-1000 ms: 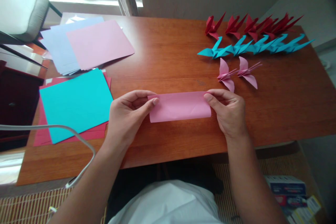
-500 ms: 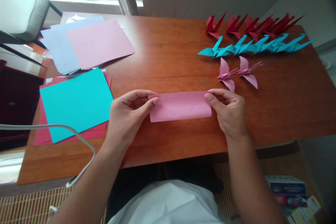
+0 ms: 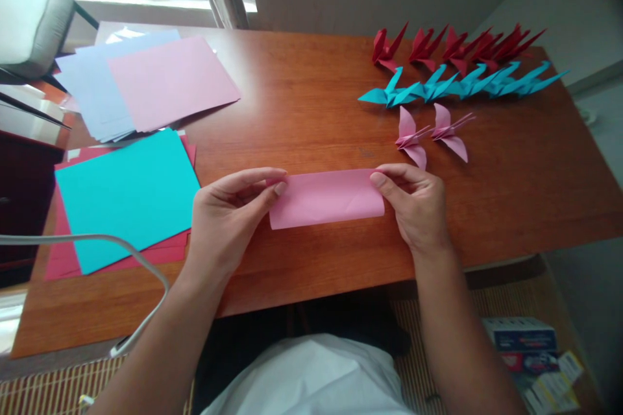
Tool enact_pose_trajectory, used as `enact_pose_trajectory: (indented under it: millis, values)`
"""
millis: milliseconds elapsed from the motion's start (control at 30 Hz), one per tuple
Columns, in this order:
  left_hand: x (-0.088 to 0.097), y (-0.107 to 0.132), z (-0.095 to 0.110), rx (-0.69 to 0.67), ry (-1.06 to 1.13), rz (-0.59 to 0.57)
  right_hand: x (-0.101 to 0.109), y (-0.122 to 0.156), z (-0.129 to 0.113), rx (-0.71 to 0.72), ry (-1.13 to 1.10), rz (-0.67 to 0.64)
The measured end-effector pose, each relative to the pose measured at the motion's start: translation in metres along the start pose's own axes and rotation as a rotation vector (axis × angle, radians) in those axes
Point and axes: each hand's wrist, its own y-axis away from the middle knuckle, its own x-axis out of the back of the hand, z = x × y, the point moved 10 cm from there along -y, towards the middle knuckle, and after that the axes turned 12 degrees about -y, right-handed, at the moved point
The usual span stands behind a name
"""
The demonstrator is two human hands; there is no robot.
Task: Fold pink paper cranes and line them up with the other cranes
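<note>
A pink sheet folded into a long rectangle [image 3: 326, 198] lies on the wooden table [image 3: 302, 104] in front of me. My left hand [image 3: 228, 217] pinches its left end between thumb and fingers. My right hand [image 3: 413, 204] pinches its right end the same way. Just beyond my right hand stand two pink folded paper birds [image 3: 431, 136]. Behind them runs a row of several teal paper birds [image 3: 457, 84], and behind that a row of several red ones [image 3: 452, 45].
Flat paper lies at the left: a teal sheet [image 3: 126, 194] on red sheets, and a pink sheet [image 3: 168, 81] on pale blue ones. A grey cable [image 3: 121, 253] loops over the table's near left. A chair [image 3: 29, 19] stands at far left. Boxes [image 3: 530, 350] lie on the floor.
The hands and folded sheet keep the same hold. The whole scene has shifted slightly left and down, from a small head movement.
</note>
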Motion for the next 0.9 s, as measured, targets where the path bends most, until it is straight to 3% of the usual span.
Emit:
enact_pose_trajectory:
  millis: [900]
  values:
    - [0.0002, -0.0004, 0.0027, -0.02, -0.022, 0.006, -0.0018, -0.0004, -0.0036, 0.008, 0.023, -0.006]
